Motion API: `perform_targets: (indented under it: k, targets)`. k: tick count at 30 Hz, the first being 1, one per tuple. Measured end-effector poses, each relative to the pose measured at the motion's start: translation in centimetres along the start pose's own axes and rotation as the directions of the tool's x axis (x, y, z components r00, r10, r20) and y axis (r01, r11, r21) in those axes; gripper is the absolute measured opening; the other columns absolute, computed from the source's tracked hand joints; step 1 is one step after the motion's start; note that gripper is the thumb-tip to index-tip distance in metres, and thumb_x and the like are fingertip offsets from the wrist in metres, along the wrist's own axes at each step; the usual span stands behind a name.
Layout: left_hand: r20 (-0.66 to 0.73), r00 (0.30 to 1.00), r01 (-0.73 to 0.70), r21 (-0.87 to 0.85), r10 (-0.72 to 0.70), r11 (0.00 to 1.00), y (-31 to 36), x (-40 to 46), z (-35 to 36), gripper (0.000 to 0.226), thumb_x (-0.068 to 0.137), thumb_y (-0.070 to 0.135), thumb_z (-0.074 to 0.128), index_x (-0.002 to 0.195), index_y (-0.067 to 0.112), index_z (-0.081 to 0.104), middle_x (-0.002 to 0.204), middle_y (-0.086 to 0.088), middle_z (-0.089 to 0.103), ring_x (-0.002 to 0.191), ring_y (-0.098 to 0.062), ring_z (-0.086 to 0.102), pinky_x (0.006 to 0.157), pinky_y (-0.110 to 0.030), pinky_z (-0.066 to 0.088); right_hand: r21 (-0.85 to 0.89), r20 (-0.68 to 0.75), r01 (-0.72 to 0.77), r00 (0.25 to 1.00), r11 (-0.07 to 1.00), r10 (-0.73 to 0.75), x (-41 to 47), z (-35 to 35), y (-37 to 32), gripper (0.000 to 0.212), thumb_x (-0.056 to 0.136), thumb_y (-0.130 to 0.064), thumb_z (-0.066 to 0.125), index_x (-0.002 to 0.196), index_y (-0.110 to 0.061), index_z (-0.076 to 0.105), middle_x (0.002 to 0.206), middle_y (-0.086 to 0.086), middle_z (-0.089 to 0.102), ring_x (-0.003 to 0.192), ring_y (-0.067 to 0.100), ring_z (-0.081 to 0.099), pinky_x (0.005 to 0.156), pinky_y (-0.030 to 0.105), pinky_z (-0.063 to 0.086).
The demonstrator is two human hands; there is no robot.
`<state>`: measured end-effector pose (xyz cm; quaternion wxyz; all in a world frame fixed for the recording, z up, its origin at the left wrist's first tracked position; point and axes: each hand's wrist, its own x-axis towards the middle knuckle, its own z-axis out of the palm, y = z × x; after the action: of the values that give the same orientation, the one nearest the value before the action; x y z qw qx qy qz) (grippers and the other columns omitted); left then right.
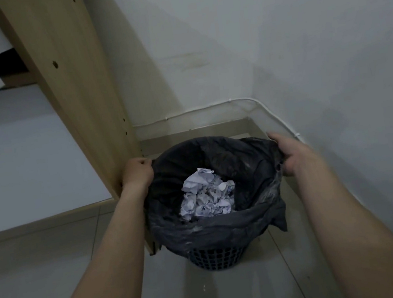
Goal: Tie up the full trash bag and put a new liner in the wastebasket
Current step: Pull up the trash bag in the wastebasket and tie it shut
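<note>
Left hand point(138, 172) and right hand point(291, 155) grasp the trash bag point(239, 160) rim mid-frame; a hard yank could tear it, spilling crumpled paper point(207, 197).

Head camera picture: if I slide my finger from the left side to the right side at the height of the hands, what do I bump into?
Wooden panel → left hand gripping the bag's rim → crumpled paper inside the black trash bag → right hand holding the bag's other edge → white wall.

Dim, cool, even light; soft shadows, slightly soft focus, wide-angle bending toward the edges.
</note>
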<state>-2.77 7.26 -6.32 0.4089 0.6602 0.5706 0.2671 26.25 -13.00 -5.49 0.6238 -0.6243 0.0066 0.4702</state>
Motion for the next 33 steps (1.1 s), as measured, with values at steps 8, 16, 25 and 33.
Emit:
perform_targets:
  k: [8,16,25,33]
  targets:
    - [0.003,0.976,-0.217,-0.113,0.219,0.970,0.4,-0.6,0.7,0.022,0.103,0.033,0.046,0.095,0.018,0.060,0.090,0.003,0.062,0.081,-0.012,0.056,0.068,-0.029,0.042,-0.204,-0.137,0.218,0.959,0.954,-0.249,1.5,3.5,0.1,0.034,0.099,-0.030,0.059,0.125,-0.009,0.062,0.114,0.018,0.069,0.092,0.033,0.070,0.069,0.043,0.061]
    - [0.086,0.990,-0.111,-0.045,0.114,0.993,-0.1,0.7,0.8,0.022,0.094,0.036,0.060,0.102,0.020,0.072,0.098,0.002,0.071,0.097,-0.022,0.066,0.084,-0.033,0.052,0.044,-0.112,0.573,0.817,0.818,-0.566,0.4,3.6,1.5,0.013,0.101,-0.024,0.055,0.099,-0.019,0.067,0.106,0.013,0.073,0.099,0.033,0.071,0.086,0.048,0.059]
    - [-0.047,0.979,-0.203,-0.379,0.200,0.903,0.6,0.1,0.7,0.023,0.103,0.026,0.047,0.096,0.017,0.068,0.095,-0.003,0.070,0.089,-0.018,0.063,0.081,-0.031,0.050,-0.132,-0.048,0.324,0.942,0.937,-0.333,1.6,2.4,1.2,0.052,0.075,-0.037,0.084,0.116,-0.008,0.069,0.104,0.015,0.075,0.086,0.031,0.074,0.074,0.050,0.062]
    - [0.112,0.977,-0.150,-0.253,0.183,0.956,0.6,0.9,1.3,0.039,0.093,0.038,0.064,0.124,0.014,0.065,0.114,0.003,0.068,0.106,-0.014,0.063,0.092,-0.025,0.048,-0.005,-0.009,0.598,0.802,0.802,-0.598,0.5,3.5,1.6,0.017,0.099,-0.025,0.062,0.088,-0.015,0.071,0.094,0.007,0.074,0.091,0.028,0.070,0.084,0.042,0.059]
